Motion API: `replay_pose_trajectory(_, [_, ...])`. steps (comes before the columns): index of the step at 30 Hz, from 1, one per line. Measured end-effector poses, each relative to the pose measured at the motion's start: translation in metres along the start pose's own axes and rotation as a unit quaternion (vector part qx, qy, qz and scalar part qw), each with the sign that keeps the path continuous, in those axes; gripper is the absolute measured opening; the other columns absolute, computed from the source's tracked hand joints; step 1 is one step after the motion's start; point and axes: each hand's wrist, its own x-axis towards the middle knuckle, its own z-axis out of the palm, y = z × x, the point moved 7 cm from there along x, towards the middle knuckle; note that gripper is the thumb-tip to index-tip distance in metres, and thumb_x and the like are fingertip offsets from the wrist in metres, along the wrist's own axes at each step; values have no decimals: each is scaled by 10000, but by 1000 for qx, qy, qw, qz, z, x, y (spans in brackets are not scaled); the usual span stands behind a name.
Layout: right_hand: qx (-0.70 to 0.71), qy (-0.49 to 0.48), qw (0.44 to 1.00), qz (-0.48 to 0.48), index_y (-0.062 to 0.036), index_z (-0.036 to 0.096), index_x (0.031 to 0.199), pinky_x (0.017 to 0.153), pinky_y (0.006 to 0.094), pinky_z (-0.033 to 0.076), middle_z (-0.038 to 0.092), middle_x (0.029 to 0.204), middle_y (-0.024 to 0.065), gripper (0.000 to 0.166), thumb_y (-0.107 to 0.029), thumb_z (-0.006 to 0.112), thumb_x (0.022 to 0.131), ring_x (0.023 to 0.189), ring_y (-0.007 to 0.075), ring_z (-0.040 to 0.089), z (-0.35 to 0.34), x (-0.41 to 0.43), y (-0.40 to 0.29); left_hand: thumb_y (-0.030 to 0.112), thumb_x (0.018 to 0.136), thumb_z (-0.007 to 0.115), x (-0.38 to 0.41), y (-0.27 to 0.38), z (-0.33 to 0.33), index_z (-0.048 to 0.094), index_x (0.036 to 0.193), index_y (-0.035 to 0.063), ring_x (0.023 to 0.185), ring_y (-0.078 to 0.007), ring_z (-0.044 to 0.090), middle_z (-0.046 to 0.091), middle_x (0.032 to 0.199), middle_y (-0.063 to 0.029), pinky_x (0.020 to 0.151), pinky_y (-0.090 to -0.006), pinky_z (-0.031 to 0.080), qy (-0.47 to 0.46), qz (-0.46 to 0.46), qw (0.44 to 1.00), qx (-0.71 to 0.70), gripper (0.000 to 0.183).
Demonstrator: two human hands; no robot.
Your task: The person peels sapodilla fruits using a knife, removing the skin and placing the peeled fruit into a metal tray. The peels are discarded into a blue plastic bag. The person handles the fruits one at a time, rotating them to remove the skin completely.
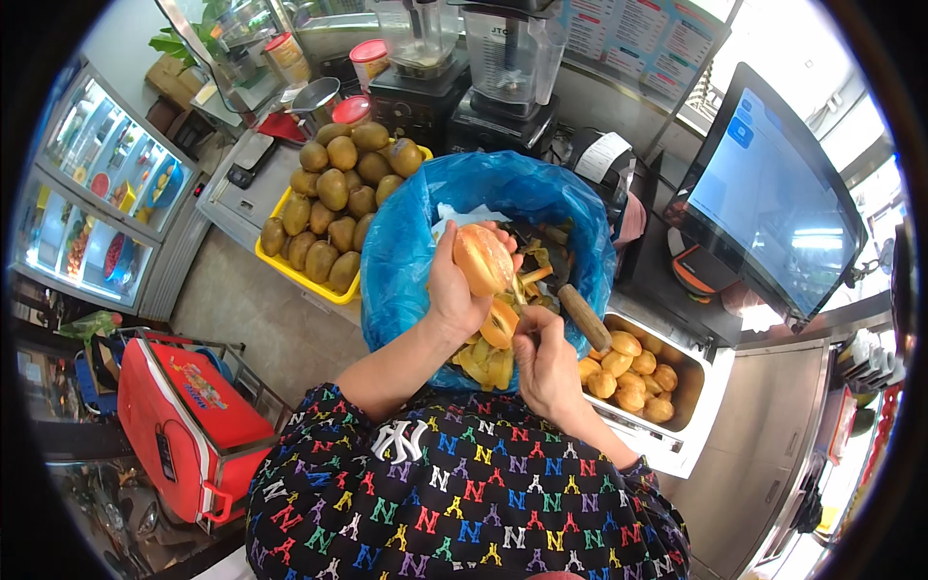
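My left hand (pixel 460 279) holds a peeled, orange-tan fruit (pixel 482 259), which looks like a sapodilla, above a bin lined with a blue plastic bag (pixel 399 254). Just below the fruit, my right hand (pixel 544 362) is closed on a slim peeling tool (pixel 519 290), mostly hidden by the fingers. Fruit peelings (pixel 489 364) fill the bag beneath both hands, and an orange fruit piece (pixel 499 324) with a dark slit shows between them. A wooden handle (pixel 584 317) slants over the bag's right side; I cannot tell clearly what it belongs to.
Unpeeled brown fruits (pixel 333 190) are heaped in a yellow basket (pixel 308 279) at left. Peeled ones (pixel 629 373) lie in a steel pan (pixel 689 409) at right. Blenders (pixel 511 65), a receipt printer (pixel 605 159) and a touchscreen (pixel 768 196) stand behind. A red cooler (pixel 185 413) is at lower left.
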Motion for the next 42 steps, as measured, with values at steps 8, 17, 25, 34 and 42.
replay_pose_trajectory(8, [-76,-54,995,-41,-14,396,1155,616,425,480,498,922,163,340,-150,543,880,730,352,573,12,3,-14,454,926,433,0,10,-3,560,1025,83,971,-275,583,613,993,-108,958,-454,424,-28,74,994,-74,404])
replay_pose_trajectory(17, [-82,-58,994,-41,-13,404,1123,609,433,483,502,937,178,298,-148,522,886,701,364,579,18,7,-16,437,928,432,-7,18,-3,559,1041,91,963,-268,575,599,980,-99,959,-454,424,-3,116,992,-52,385])
replay_pose_trajectory(25, [-79,-63,995,-23,3,385,1158,612,431,485,538,979,199,350,-139,532,874,715,370,594,21,12,-11,362,917,443,-17,15,4,542,1042,91,958,-251,556,572,973,-87,945,-435,429,24,135,990,-16,314])
replay_pose_trajectory(34, [0,-75,990,-116,-36,245,1412,667,398,486,566,918,206,549,-231,428,932,707,350,586,25,31,-12,415,937,369,-19,18,-1,519,1036,87,948,-233,552,568,960,-82,886,-402,438,38,137,988,54,374])
replay_pose_trajectory(42, [340,-137,925,106,-1,204,1431,487,189,296,373,648,-44,574,-343,311,983,545,50,339,27,42,21,453,942,382,-12,27,-29,534,1091,60,964,-268,588,592,1077,-129,817,-417,473,39,20,999,31,447])
